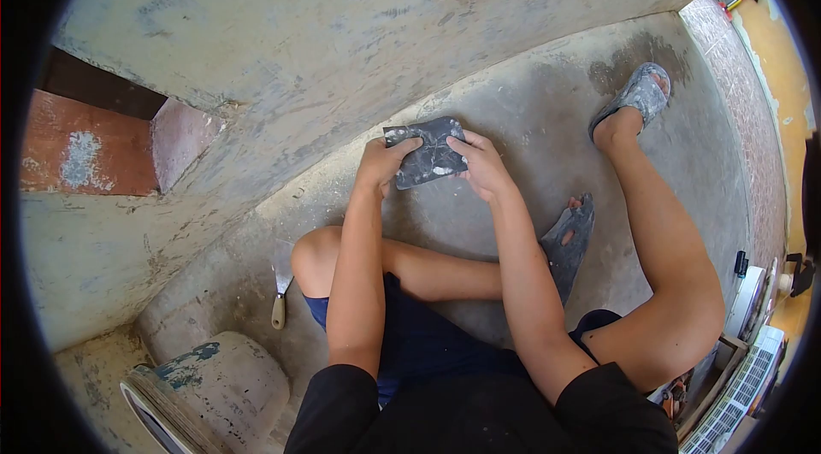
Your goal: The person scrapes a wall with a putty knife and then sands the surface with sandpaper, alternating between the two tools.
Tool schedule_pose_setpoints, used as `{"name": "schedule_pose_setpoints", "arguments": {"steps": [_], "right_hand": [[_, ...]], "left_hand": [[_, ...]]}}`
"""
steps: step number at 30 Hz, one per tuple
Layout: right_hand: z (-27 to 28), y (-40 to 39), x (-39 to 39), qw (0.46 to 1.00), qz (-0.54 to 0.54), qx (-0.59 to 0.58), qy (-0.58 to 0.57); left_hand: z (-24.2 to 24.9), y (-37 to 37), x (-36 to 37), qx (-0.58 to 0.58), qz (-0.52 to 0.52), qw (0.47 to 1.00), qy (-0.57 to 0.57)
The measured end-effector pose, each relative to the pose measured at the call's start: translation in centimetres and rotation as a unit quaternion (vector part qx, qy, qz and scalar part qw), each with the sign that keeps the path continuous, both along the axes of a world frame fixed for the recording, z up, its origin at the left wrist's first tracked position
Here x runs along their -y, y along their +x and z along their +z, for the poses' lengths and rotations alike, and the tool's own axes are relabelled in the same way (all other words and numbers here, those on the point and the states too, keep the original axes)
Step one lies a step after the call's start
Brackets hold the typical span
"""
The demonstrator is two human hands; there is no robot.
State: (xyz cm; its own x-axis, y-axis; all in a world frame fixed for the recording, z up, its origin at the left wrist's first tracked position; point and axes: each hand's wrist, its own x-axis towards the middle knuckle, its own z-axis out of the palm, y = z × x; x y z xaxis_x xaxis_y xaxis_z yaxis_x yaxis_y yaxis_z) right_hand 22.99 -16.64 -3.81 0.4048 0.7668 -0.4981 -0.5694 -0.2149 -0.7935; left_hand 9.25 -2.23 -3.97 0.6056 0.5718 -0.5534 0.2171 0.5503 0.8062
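A dark, creased sheet of sandpaper (425, 155) with white dust patches is held up between my two hands, over the floor close to the wall. My left hand (386, 162) grips its left edge, thumb on top and fingers behind. At the right edge, my right hand (481, 165) pinches it the same way; the fingers underneath are mostly hidden. On the floor left of my bent knee lies a putty knife (280, 296) with a wooden handle and a metal blade.
A scuffed, patchy wall (299, 35) with reddish recessed openings (94, 146) curves ahead of me. A paint-stained bucket (227, 386) leans at lower left. A worn slipper (569, 240) lies on the concrete floor (530, 112). Tools and a white slatted object (744, 390) stand at right.
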Motion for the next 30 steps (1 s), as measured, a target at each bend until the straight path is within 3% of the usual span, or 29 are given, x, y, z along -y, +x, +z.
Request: {"name": "schedule_pose_setpoints", "arguments": {"steps": [4,6,10,17,20,23,30], "right_hand": [[-0.8,-0.4,-1.2,0.998,-0.046,-0.031,-0.015],[-1.5,0.0,-2.1,0.991,-0.112,-0.076,0.023],[-2.2,2.4,-4.1,0.983,-0.155,-0.100,0.007],[0.1,6.3,-6.5,0.982,-0.135,-0.091,-0.098],[0.1,6.8,-6.8,0.972,-0.175,-0.108,-0.113],[0.0,6.9,-7.2,0.971,-0.174,-0.096,-0.135],[0.0,7.2,-8.5,0.966,-0.169,-0.184,-0.065]], "left_hand": [[-0.1,1.0,0.5,-0.022,0.032,0.998,-0.052],[-2.0,1.8,-0.2,0.077,0.048,0.978,-0.186],[-2.3,2.9,-1.1,0.180,0.104,0.930,-0.304],[-3.8,5.1,-1.1,0.246,0.192,0.879,-0.361],[-3.6,5.9,0.1,0.284,0.223,0.830,-0.426],[-3.4,6.5,0.7,0.274,0.264,0.824,-0.420],[-3.4,6.3,-1.4,0.313,0.285,0.798,-0.429]]}}
